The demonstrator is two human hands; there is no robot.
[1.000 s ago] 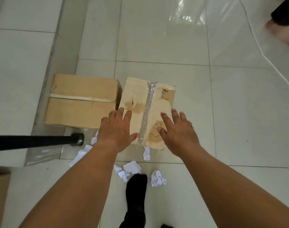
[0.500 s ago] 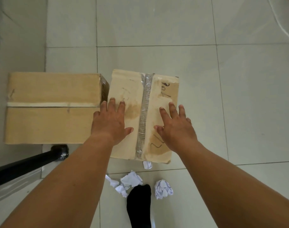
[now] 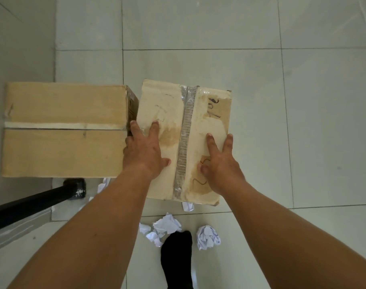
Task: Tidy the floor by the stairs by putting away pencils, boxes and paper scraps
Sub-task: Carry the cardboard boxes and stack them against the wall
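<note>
Pale glossy floor tiles (image 3: 198, 28) everywhere, and sat on them is the taped box (image 3: 167, 105), a tatty cardboard one with a strip of clear tape down the middle and some scribbles on top. That's the one being dealt with.

Both hands are on its lid. The left hand (image 3: 143, 152) lies flat and spread on the half left of the tape, outer fingers right at the edge. The right hand (image 3: 220, 163) is spread on the other half, fingers reaching its right edge. Neither one is gripping anything. They're wide and flat, just resting on the cardboard. Can't tell whether any fingertips have hooked over the sides.

Just left of the taped box, almost touching it, is a bigger brown box (image 3: 63, 132). On the near side there's a crumpled paper ball (image 3: 208, 236), a clump of paper scraps (image 3: 167, 225), and one small scrap (image 3: 187, 206) poking out from under the box's near edge. A black pole (image 3: 31, 203) comes in at the near left, and the person's black-socked foot (image 3: 176, 259) is among the scraps. No pencils showing.

Looks like the box step, at the very start of a pickup. Next they'd need to slide the hands down the two sides, squeeze and lift level, minding the brown box crowding the left side.
</note>
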